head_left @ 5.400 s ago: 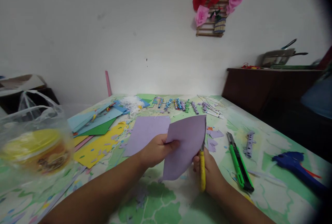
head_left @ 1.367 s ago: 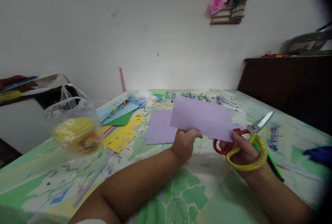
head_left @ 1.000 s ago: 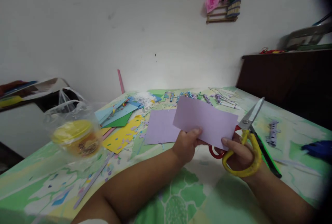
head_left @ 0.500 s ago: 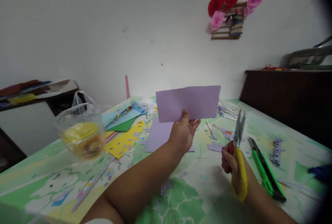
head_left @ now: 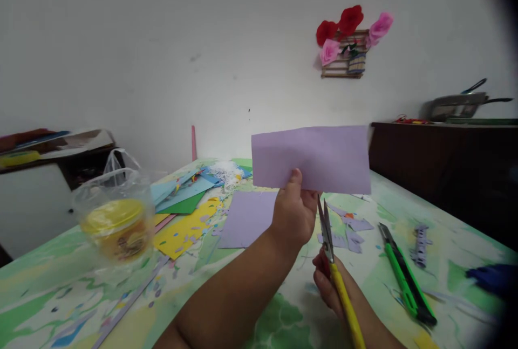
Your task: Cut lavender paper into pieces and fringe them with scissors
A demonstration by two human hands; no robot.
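A rectangular sheet of purple paper (head_left: 319,157) is held up above the table by my left hand (head_left: 293,214), the thumb flat on its near face and the fingers behind. My right hand (head_left: 334,279) grips a pair of yellow-handled scissors (head_left: 328,230), blades pointing up and slightly parted. Their tips are close to the paper's lower edge, beside my left fingers; whether they touch it I cannot tell. Another purple sheet (head_left: 246,219) lies flat on the table behind my left wrist. Purple scraps (head_left: 354,238) lie beyond my right hand.
A green utility knife (head_left: 407,276) lies to the right, near a cut purple strip (head_left: 421,246). On the left stand a yellow-lidded tub (head_left: 115,227) in a clear bag, yellow paper (head_left: 182,235) and blue sheets (head_left: 188,195). White shreds (head_left: 226,173) lie at the back.
My right hand has brought the scissors left and closer to the paper. My left hand and its sheet have shifted slightly right. The camera view has tilted upward a little.
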